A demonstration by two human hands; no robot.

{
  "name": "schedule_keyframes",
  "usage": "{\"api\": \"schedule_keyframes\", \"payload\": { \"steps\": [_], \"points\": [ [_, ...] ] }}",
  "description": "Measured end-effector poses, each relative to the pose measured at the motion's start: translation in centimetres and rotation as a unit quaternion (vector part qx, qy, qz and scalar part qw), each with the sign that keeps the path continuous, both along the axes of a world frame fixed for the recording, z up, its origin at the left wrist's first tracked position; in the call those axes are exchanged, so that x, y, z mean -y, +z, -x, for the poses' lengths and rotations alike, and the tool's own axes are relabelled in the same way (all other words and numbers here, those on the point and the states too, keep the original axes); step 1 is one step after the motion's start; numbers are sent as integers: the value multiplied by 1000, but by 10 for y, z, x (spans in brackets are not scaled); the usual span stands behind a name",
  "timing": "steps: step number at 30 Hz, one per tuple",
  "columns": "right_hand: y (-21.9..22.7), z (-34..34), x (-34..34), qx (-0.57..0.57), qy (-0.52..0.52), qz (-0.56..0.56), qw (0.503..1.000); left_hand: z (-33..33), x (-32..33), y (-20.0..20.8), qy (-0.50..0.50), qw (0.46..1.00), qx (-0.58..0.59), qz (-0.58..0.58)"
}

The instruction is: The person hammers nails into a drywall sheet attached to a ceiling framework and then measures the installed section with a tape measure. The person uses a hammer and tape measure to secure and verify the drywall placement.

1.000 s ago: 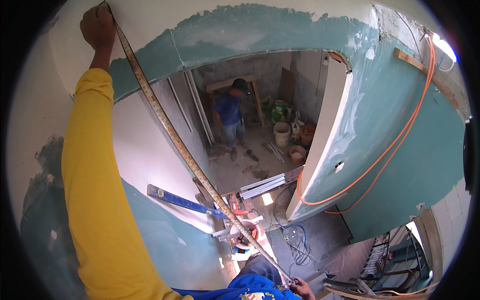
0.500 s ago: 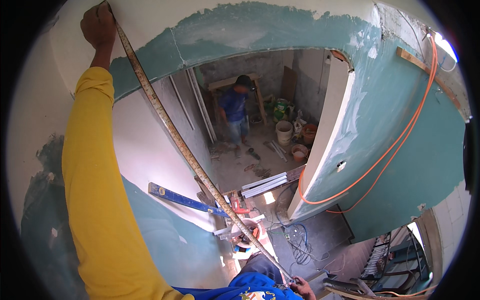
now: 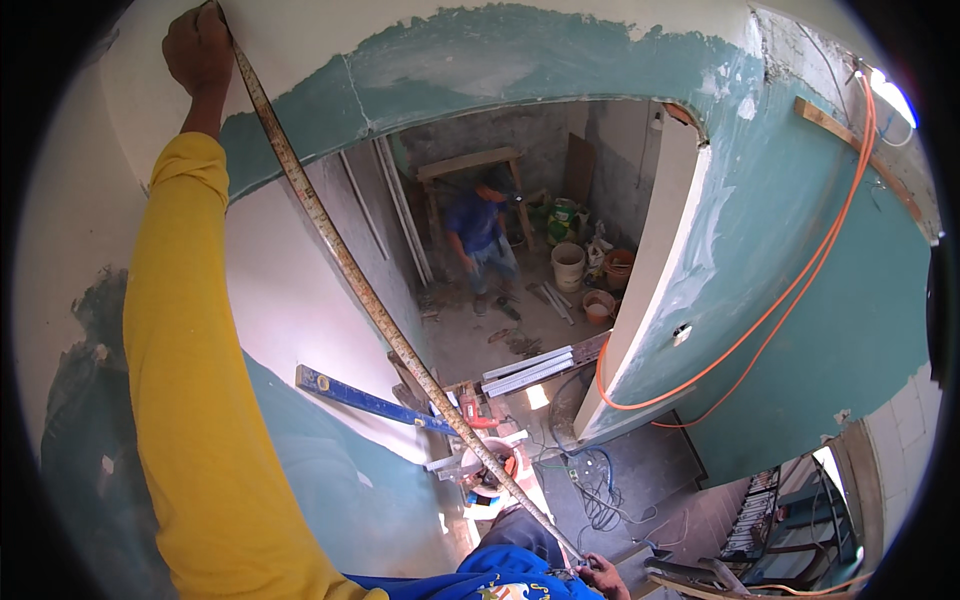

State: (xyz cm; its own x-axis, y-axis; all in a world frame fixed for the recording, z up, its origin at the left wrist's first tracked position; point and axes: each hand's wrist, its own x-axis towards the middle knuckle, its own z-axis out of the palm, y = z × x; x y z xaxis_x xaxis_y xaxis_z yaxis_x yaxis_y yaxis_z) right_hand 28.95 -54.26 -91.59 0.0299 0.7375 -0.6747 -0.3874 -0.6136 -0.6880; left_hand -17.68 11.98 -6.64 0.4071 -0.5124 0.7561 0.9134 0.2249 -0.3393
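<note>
Running slantwise before the doorway (image 3: 641, 280), your tape measure (image 3: 352, 268) spans two closed hands: left hand (image 3: 197, 52) gripping its top end, right hand (image 3: 604, 577) its lower; hold it taut, untwisted.

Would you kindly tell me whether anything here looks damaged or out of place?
Yes: right of the tape measure, a thin crack runs down the patchily painted wall above the doorway, whose upper right corner looks broken. Cables lie tangled on the floor.
</note>
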Motion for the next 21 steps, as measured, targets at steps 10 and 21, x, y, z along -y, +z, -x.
{"api": "schedule_keyframes", "payload": {
  "steps": [10, 21],
  "points": [
    [16, -4, -5, 78, 49, 46, 995, 6, -4, 6, 11, 1000, 0, -1],
    [18, -1, -4, 56, 25, 33, 998, 5, -6, 10, 10, 1000, -16, -19]
  ]
}}
